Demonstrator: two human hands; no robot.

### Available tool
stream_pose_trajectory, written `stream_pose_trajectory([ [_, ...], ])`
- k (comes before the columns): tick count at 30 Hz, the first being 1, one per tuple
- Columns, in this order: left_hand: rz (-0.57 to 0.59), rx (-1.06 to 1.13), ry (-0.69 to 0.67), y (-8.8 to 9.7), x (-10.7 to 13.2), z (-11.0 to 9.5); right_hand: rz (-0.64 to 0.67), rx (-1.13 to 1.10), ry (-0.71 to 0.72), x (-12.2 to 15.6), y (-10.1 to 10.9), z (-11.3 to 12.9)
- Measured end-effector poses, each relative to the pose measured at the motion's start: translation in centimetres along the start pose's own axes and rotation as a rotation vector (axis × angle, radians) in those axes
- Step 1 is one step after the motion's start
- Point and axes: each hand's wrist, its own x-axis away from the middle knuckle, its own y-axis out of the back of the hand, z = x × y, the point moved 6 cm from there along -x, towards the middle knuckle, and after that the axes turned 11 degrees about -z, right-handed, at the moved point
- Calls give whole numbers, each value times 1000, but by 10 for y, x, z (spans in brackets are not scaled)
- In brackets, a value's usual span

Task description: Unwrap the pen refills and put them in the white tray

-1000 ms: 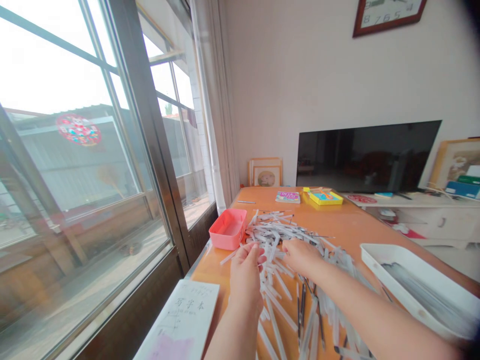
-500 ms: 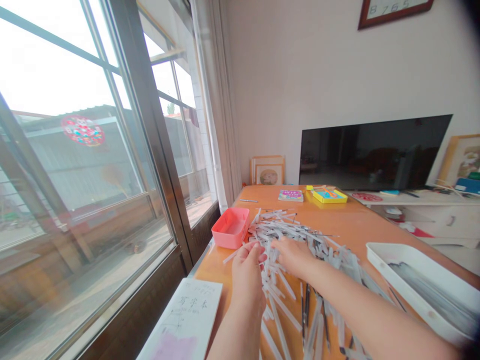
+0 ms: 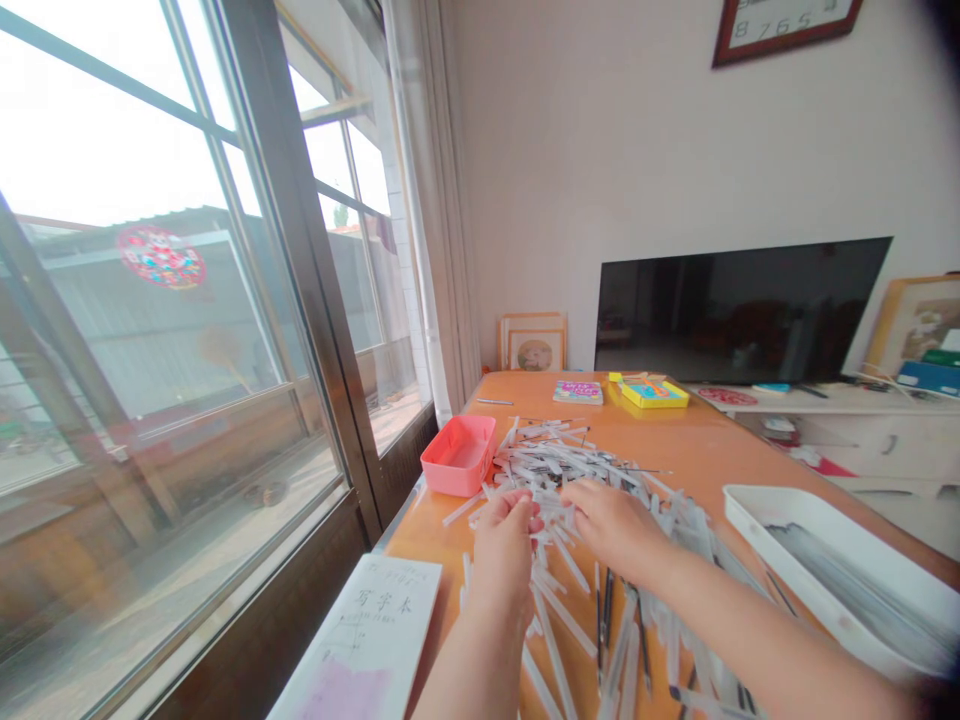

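Observation:
My left hand (image 3: 504, 535) is curled with thumb and fingertips pressed together, just in front of the pink open box (image 3: 453, 480). Whatever sits in its pinch is too small to make out. Over the pile of slim translucent plastic tubes (image 3: 551, 460), my right hand (image 3: 616, 522) reaches in from the right, its fingers closed and pointing left towards the left hand. Its fingertips hide what they hold, if anything. Several thin black sticks (image 3: 606, 615) lie among the tubes below the right wrist.
A white tray (image 3: 787, 506) with thin dark-tipped sticks stands at the right. On the left lies a white notebook (image 3: 390, 625). Farther back are a small colourful book (image 3: 578, 392), a yellow box (image 3: 660, 400) and a pen (image 3: 496, 402). Glass doors border the table's left side.
My right hand has drawn back slightly to the right and downward, widening the gap between the hands. The left hand has shifted a little downward. The camera view has moved slightly.

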Motion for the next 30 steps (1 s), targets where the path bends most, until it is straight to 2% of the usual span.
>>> stream_pose_trajectory([
  [5,125,-42,108,-13,11,14,-191,-205,106,24,32,20],
  [9,267,-6,197,-22,20,23,-215,-243,194,39,42,38],
  [11,292,43,214,-24,20,24,-190,-253,220,44,43,43],
  [13,273,73,200,-23,18,23,-176,-258,197,46,44,40],
  [16,197,50,145,-17,11,20,-178,-221,23,45,42,17],
  [19,144,17,111,-14,6,17,-88,-134,-186,44,34,-13],
  [22,139,8,99,-13,5,14,108,-64,-305,48,22,-28],
  [25,140,-4,91,-13,7,13,244,-16,-302,53,14,-22],
  [30,138,-11,82,-13,8,12,309,73,-263,55,3,1],
])
